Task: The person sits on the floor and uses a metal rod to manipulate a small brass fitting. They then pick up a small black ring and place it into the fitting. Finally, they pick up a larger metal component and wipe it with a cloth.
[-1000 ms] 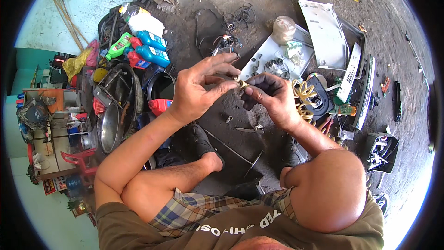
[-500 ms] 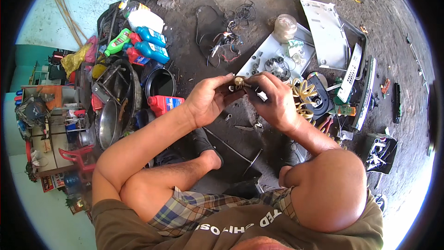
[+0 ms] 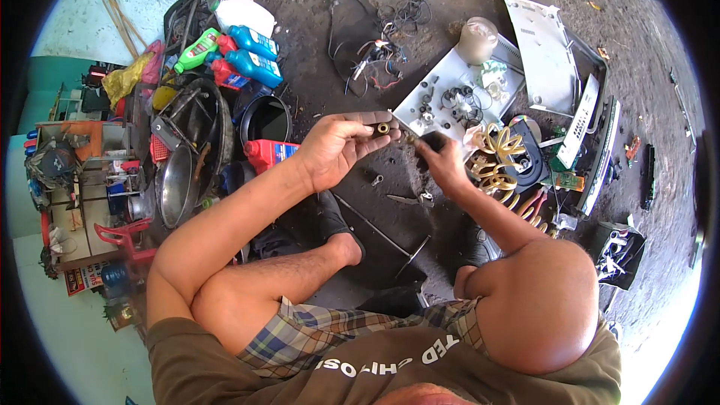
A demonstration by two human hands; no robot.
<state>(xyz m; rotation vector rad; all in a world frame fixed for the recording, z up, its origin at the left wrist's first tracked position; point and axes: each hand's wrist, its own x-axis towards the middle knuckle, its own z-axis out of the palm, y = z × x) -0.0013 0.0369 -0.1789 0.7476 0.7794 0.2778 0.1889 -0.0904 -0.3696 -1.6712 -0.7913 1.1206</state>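
Note:
My left hand (image 3: 334, 151) pinches a small brass-coloured ring-shaped fitting (image 3: 382, 129) between thumb and fingertips, its round opening facing up. Apart from it, to the right, is my right hand (image 3: 448, 165), with its thumb and fingers drawn together. Whatever those fingers hold, if anything, is hidden. Just beyond both hands lies a shallow pale metal tray (image 3: 491, 114) with many small dark parts scattered in it. A coil of yellow hose (image 3: 504, 142) is beside my right hand.
A cloudy jar (image 3: 477, 41) stands at the tray's far side. Between my legs lie a T-handled wrench (image 3: 382, 234) and a small socket (image 3: 377, 179). Bottles (image 3: 253, 66) and a black basin (image 3: 266, 121) are at left; casing panels (image 3: 541, 52) and a box of tools (image 3: 619, 255) at right.
My hands were together around the brass part; now they are apart. The right hand has moved slightly toward me and turned, while the left keeps the fitting. The view has shifted a little.

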